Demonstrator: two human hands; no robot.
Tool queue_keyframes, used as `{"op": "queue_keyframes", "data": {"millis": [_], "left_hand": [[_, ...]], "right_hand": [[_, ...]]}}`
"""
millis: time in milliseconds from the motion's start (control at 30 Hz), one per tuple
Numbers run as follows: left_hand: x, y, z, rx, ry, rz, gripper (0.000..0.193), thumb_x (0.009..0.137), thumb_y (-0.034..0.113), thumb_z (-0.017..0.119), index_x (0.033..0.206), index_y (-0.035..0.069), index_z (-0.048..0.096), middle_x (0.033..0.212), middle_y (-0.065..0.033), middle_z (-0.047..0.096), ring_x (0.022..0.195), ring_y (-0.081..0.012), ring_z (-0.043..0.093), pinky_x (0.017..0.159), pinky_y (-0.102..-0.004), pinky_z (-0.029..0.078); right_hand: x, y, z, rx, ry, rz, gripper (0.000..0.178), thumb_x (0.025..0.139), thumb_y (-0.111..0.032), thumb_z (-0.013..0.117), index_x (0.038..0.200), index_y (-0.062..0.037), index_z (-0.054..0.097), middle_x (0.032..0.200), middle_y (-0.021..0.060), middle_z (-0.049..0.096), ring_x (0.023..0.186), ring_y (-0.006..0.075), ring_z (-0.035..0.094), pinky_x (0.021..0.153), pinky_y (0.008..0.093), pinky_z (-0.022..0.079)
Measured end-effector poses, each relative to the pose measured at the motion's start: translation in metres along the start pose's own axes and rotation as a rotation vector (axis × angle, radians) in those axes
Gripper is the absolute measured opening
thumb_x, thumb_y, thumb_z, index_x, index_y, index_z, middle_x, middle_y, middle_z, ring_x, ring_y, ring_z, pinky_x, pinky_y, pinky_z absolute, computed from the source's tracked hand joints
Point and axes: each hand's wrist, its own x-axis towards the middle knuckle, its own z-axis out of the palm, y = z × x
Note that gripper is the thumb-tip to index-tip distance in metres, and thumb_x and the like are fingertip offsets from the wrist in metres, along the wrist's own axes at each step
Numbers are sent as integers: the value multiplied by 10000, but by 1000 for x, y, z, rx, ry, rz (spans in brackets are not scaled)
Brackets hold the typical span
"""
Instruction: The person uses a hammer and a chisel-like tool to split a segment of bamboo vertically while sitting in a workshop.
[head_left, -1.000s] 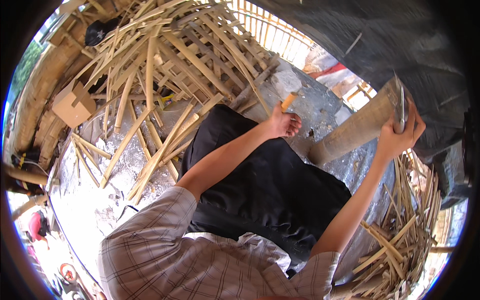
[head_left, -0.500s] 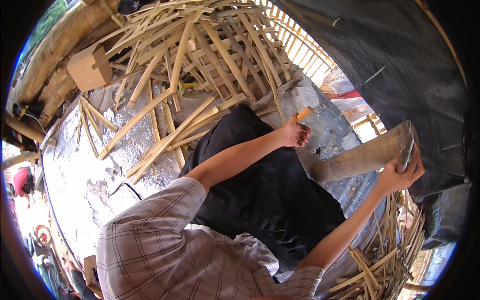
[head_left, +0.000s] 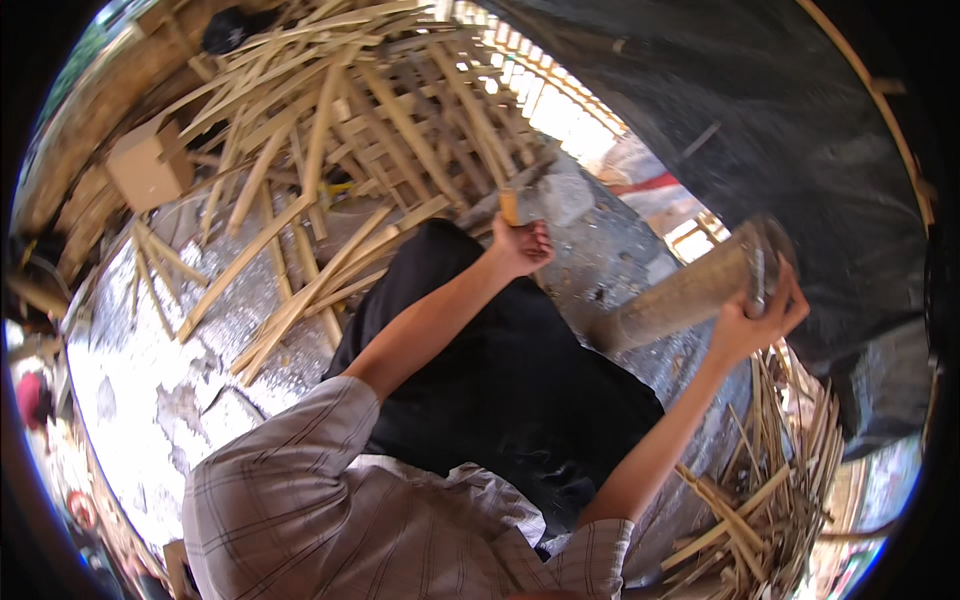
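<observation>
My left hand (head_left: 522, 248) is closed in a fist around a short orange-brown wooden handle (head_left: 509, 207), which sticks up past the thumb side. Whatever is fitted to that handle does not show. Out to the right, my right hand (head_left: 757, 322) grips a thin grey metal piece, blade-like (head_left: 758, 278), against the upper end of a thick, round log (head_left: 680, 303). The log leans up to the right from the floor, beside my knee. Motion blurs the log's end and the metal piece.
A large heap of split bamboo strips (head_left: 330, 130) lies ahead, and more strips (head_left: 765, 490) are piled at the lower right. A cardboard box (head_left: 150, 165) stands far left. Black sheeting (head_left: 720, 90) hangs at the right. Black cloth (head_left: 500, 350) covers my lap.
My left hand has moved left with the wooden handle, away from the log, and the handle stands more upright. The whole view has shifted slightly. My right hand stays at the log's end.
</observation>
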Motion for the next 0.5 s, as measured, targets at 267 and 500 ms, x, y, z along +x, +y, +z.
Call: {"op": "queue_keyframes", "data": {"millis": [267, 500], "left_hand": [[-11, 10, -2, 125, -31, 59, 655, 872, 678, 354, 845, 44, 514, 726, -16, 456, 664, -168, 428, 647, -310, 377], [-11, 6, 2, 93, 15, 56, 616, 913, 610, 334, 842, 17, 487, 741, -46, 444, 673, -179, 417, 652, -318, 367]], "right_hand": [[4, 19, 10, 85, -37, 44, 390, 821, 19, 702, 1194, -90, 728, 1111, 115, 566, 963, 293, 659, 738, 376, 536], [19, 86, 43, -10, -31, -65, 412, 731, -7, 720, 1124, -127, 750, 1052, 105, 611, 992, 312, 648, 867, 420, 529]]}}
